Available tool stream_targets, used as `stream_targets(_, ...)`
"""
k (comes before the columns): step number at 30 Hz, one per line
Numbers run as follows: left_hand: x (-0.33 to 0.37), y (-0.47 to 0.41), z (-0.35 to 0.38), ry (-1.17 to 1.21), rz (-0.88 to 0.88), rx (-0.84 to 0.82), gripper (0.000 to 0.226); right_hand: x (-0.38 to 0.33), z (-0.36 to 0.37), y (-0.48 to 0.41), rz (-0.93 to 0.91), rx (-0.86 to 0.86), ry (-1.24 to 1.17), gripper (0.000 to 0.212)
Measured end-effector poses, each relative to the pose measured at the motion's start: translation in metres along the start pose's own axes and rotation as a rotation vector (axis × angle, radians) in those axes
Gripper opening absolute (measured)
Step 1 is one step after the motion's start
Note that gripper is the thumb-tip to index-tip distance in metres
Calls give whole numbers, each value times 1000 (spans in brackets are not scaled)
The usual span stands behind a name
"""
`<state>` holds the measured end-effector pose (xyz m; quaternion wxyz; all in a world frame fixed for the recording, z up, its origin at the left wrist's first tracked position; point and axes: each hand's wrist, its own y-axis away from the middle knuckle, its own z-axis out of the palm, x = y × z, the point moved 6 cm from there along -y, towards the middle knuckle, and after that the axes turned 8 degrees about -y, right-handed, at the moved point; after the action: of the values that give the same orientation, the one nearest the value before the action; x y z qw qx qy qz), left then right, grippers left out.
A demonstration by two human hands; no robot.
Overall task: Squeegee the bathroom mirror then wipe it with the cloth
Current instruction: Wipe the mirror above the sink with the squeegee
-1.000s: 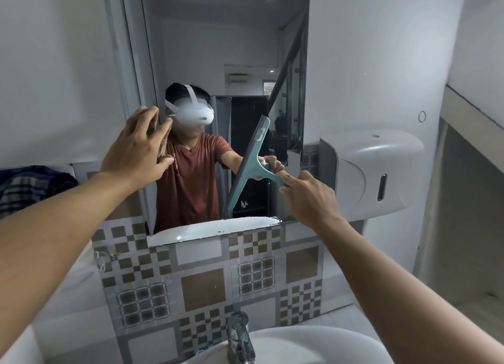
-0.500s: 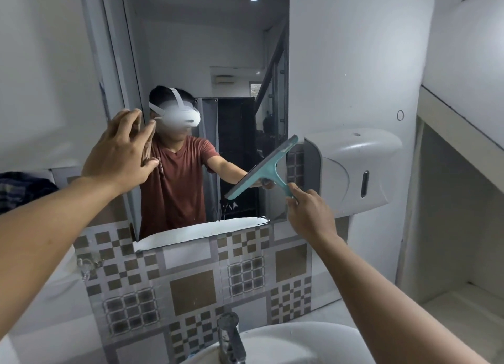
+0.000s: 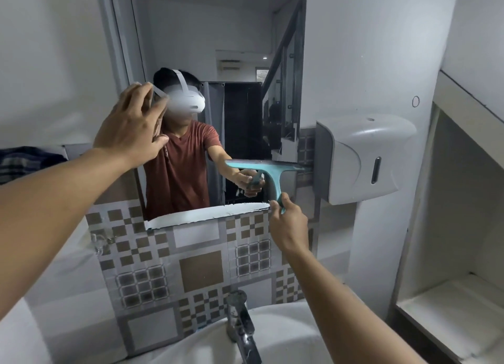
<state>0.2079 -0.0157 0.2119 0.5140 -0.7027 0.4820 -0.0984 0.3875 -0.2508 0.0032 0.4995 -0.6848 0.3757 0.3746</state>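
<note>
The tall mirror (image 3: 240, 50) hangs on the wall above a patterned tile backsplash. My right hand (image 3: 287, 222) grips the handle of a teal squeegee (image 3: 268, 168), whose blade lies level across the mirror's lower right part, its right end near the white dispenser. My left hand (image 3: 133, 128) is spread flat against the mirror's left edge, holding nothing. A dark checked cloth (image 3: 24, 159) lies on the ledge at the far left. The mirror shows a person in a red shirt.
A white wall dispenser (image 3: 365, 156) juts out right beside the mirror's right edge. Below are a chrome tap (image 3: 241, 328) and a white basin (image 3: 272, 339). A recessed shelf (image 3: 450, 314) opens at the right.
The squeegee has swung from nearly upright to level and shifted right toward the dispenser, with my right hand dropping below it. My left hand has stayed on the mirror's left edge.
</note>
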Motion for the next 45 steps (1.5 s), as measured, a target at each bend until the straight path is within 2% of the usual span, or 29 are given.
stream_targets(5,2,-2,3,8,12,-29,84,8,22,18,85,40,-142,36)
stream_targets(11,-1,-2,5,16,-2,-35,84,11,51,35,210,72,-259,39)
stream_targets(20,-2,7,13,29,-76,-48,77,0,105,73,388,103,-562,14)
stream_targets(22,-5,6,14,28,-77,-57,77,-3,116,79,393,103,-598,9)
stream_targets(30,-6,9,16,12,-56,-66,76,-8,145,105,303,55,-571,15)
stream_targets(45,-6,14,17,6,-73,-39,71,-8,147,110,278,-6,-559,22)
